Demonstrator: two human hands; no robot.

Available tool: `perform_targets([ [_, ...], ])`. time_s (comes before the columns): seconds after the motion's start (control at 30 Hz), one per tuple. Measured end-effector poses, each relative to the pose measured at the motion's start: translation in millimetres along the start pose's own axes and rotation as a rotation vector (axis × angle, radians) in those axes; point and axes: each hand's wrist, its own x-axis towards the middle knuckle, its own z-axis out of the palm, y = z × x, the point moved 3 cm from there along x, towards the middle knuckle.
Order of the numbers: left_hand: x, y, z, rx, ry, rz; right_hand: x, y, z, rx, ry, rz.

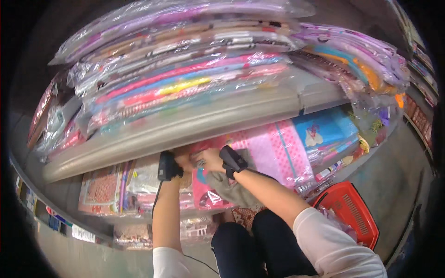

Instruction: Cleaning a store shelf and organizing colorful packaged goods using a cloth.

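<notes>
My left hand (186,159) reaches in under the lower edge of a metal shelf, and its fingers are mostly hidden. Close beside it, my right hand (211,159) has bent fingers over pink plastic-wrapped goods; blur hides whether it grips them. Both wrists wear black strapped devices. A grey cloth (229,189) lies crumpled beneath my right wrist and forearm. Below the hands sits a pink packet (208,198) in clear plastic. To the right is a pink polka-dotted packet (278,149) with a blue stripe, and beyond it a blue packet (323,128).
The metal shelf (208,121) overhangs my hands and carries a tall stack of plastic-wrapped folded textiles (187,69). More wrapped packets (100,189) lie on the lower level at left. A red plastic basket (351,212) holding wrapped goods stands on the floor at my right.
</notes>
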Motion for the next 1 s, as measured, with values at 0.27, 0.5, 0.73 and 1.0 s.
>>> perform_targets([
  [0.27, -8.3, 20.7, -11.1, 0.123, 0.365, -0.026, 4.8, 7.8, 5.2, -0.006, -0.062, 0.109],
  [0.5, 35.2, -23.8, -17.1, 0.246, 0.243, -0.172, 8.0, -16.0, -7.9, -0.078, -0.149, 0.165],
  [0.73, 39.7, -24.1, -17.4, 0.285, 0.271, -0.246, 38.0, 21.6, 52.8, -0.146, -0.001, -0.154],
  [1.0, 51.1, -15.5, 12.8, 0.270, 0.256, -0.269, 41.7, 13.0, 58.7, -0.116, -0.020, 0.003],
])
